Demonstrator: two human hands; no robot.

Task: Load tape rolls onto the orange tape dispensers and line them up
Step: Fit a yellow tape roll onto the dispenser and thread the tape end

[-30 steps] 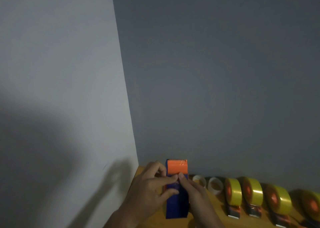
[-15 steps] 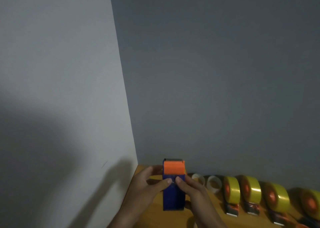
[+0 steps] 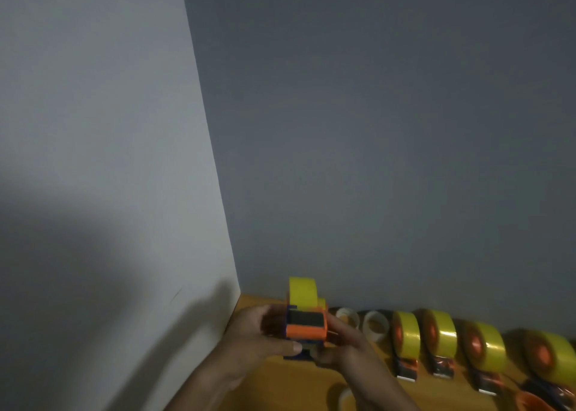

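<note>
Both hands meet low in the head view, at about 6 o'clock, over the near-left corner of the table (image 3: 274,385). Left hand (image 3: 258,336) grips the dispenser (image 3: 307,329) from its 9 o'clock side, fingers curled round the body, thumb tip across the lower front. Right hand (image 3: 346,345) holds it from the 3 o'clock side, fingers wrapped on the orange edge; how tightly, I cannot tell — blurred. Dispenser is orange with a dark blue frame and a dark panel facing the camera, held just above the table. A yellow roll (image 3: 302,292) stands on it at 12 o'clock, upright, rising clear of the hands. At 3 o'clock of the hands, against the grey wall (image 3: 374,130), two bare cores (image 3: 347,317) lie side by side, then a row of four loaded dispensers (image 3: 439,339) running toward 4 o'clock — yellow rolls with orange hubs, blades toward the camera. A pale roll (image 3: 346,399) sits at the bottom edge, partly behind the right forearm. An orange piece (image 3: 530,403) shows at 5 o'clock, cut off by the frame. White wall (image 3: 93,130) fills 9 o'clock.
</note>
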